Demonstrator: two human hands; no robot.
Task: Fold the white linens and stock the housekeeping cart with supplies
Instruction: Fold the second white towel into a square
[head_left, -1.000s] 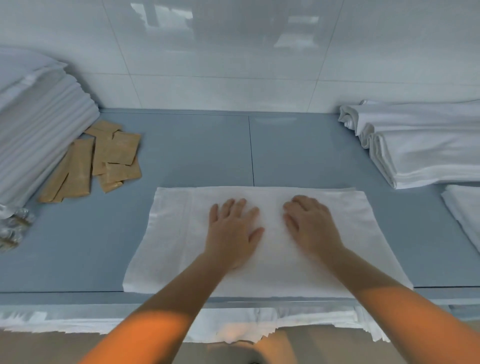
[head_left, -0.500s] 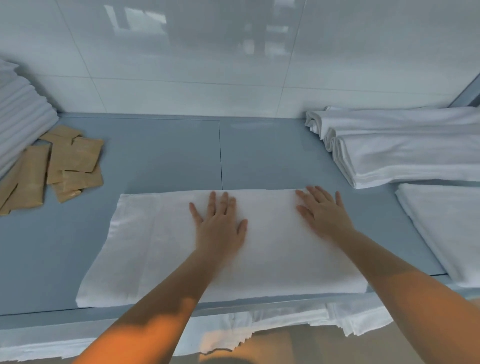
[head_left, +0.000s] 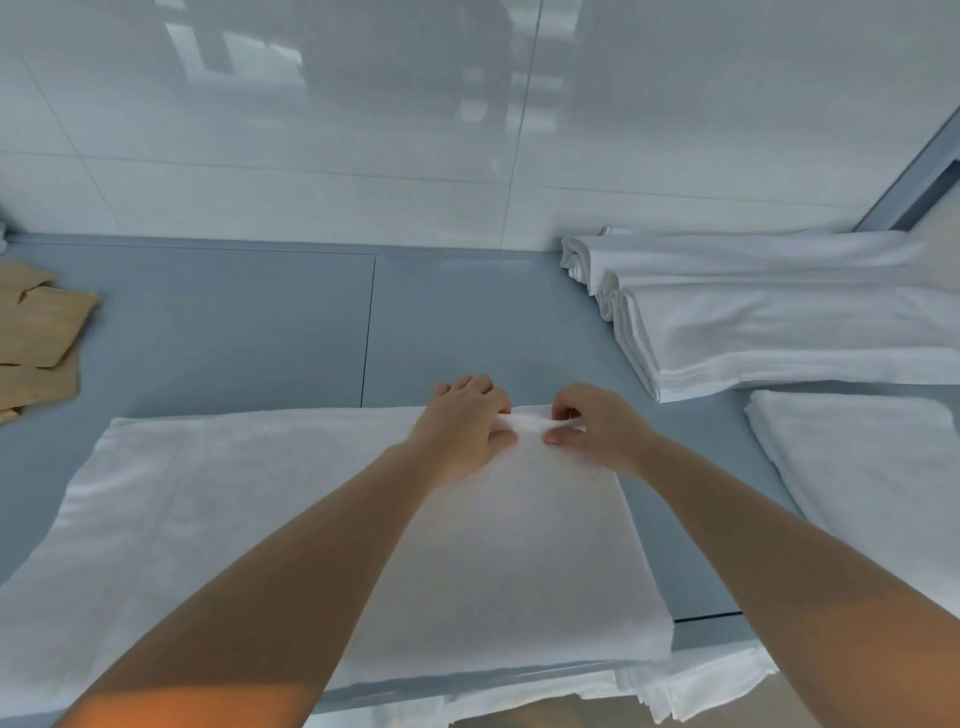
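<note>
At centre of blue surface (head_left: 234, 322): white linen (head_left: 249, 519) lying flat, part-folded, near edge hanging over surface front. Left hand (head_left: 462, 423) and right hand (head_left: 597, 426) side by side at linen's far edge, toward its 1 o'clock corner. Fingers (head_left: 563, 410) of both hands curled, thumbs underneath, pinching a raised ridge of cloth between them. Looks like grabbing the far right end for the next fold, not just smoothing.

Progress, judged from layout:
- Done: stack of folded linens (head_left: 779, 317) at 2 o'clock against tiled wall; another flat folded piece (head_left: 862, 467) at 3 o'clock, just beside it.
- Under way: current linen, at least one more fold likely needed to match the stack.
- More white cloth (head_left: 691, 686) visible below surface front at 5 o'clock; folded or not, cannot tell.
- Tan packets (head_left: 36, 338) at 9 o'clock, loose, probably supplies waiting for the cart.
- No housekeeping cart visible, so stocking seems not started.

Estimate: mid folding phase, stocking phase entirely left.
</note>
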